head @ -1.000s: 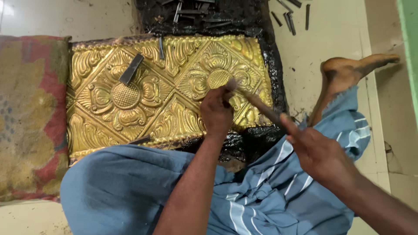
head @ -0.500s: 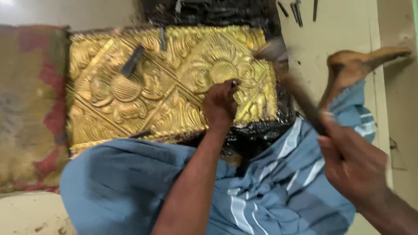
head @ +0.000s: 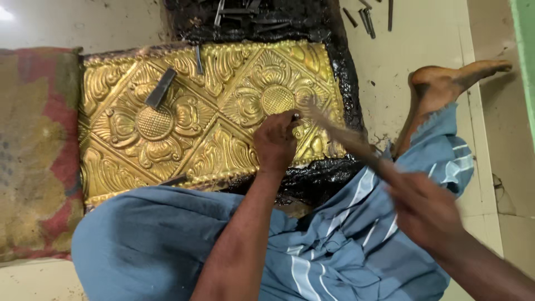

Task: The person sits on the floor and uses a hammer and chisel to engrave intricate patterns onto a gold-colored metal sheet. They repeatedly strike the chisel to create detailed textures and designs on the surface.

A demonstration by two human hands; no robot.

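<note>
Starting at the far left, I see a worn red and yellow cushion [head: 33,150] lying just beside the embossed golden metal sheet [head: 139,161], which is bedded on a black pitch slab [head: 343,72]. A loose flat punch [head: 160,88] rests on the left flower of the sheet, and more spare punches [head: 365,19] lie on the floor beyond the slab. Near the sheet's right flower my left hand [head: 275,144] has its fingers closed around a small chasing punch [head: 294,117], tip down on the metal. To the right my right hand [head: 423,209] is wrapped tight on a hammer [head: 340,136], blurred in mid-swing over the punch. I judge the step in hand to be chasing detail beside the right flower. The next move calls for holding the punch steady and striking squarely on its head. My bare foot [head: 446,83] rests at the far right.
</note>
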